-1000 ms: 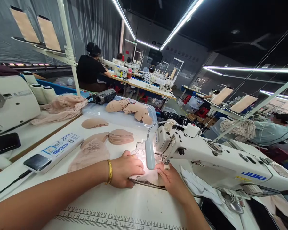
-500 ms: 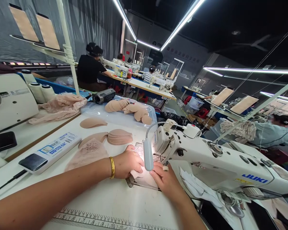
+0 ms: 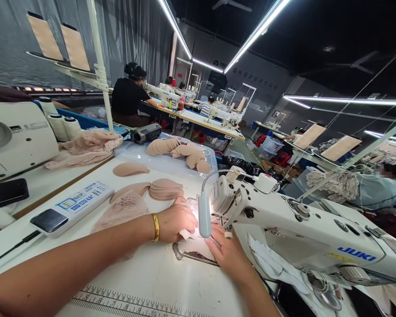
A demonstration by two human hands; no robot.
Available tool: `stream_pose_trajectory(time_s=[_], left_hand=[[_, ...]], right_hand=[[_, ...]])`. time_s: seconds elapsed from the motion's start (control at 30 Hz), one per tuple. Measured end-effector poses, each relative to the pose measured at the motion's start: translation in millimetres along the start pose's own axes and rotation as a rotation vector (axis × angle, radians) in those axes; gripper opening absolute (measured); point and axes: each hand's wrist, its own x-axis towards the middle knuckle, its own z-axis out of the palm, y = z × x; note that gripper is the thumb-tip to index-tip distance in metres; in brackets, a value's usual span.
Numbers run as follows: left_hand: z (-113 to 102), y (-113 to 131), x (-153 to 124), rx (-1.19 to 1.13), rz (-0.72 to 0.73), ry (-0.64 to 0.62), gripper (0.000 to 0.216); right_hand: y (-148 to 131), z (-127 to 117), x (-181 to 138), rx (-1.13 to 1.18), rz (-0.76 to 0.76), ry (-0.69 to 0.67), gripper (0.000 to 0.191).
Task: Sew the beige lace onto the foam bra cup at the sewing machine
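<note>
My left hand [image 3: 175,221], with a gold bangle on the wrist, is closed and presses a pale fabric piece [image 3: 192,234] under the needle area of a white JUKI sewing machine [image 3: 293,229]. My right hand [image 3: 227,251] lies on the same piece from the near side, its fingers curled against it. The machine's small lamp [image 3: 204,215] hangs between my hands and lights the cloth. A lace piece [image 3: 123,207] lies just left of my left wrist.
Stacks of beige bra cups [image 3: 166,188] lie on the white table [image 3: 145,281], more on a clear tray [image 3: 185,152]. A white-blue box [image 3: 75,204], a black phone [image 3: 6,191], thread cones [image 3: 64,125] and pink lace [image 3: 86,147] sit left. Other people sew behind.
My hands and the fabric have shifted a little further under the machine head. The view has tilted slightly; both hands keep their hold.
</note>
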Motion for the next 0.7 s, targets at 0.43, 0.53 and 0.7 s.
stream_pose_trajectory(time_s=[0.43, 0.53, 0.7], left_hand=[[0.9, 1.4, 1.1, 0.056, -0.012, -0.003, 0.017], [1.9, 2.0, 0.7, 0.064, -0.023, -0.006, 0.019], [7.6, 3.0, 0.3, 0.081, -0.024, -0.008, 0.021]], right_hand=[[-6.6, -11.7, -6.8, 0.075, 0.097, 0.137, 0.027], [-5.8, -7.4, -7.5, 0.058, 0.11, 0.133, 0.027], [-5.8, -5.4, -7.1, 0.049, 0.118, 0.133, 0.026]])
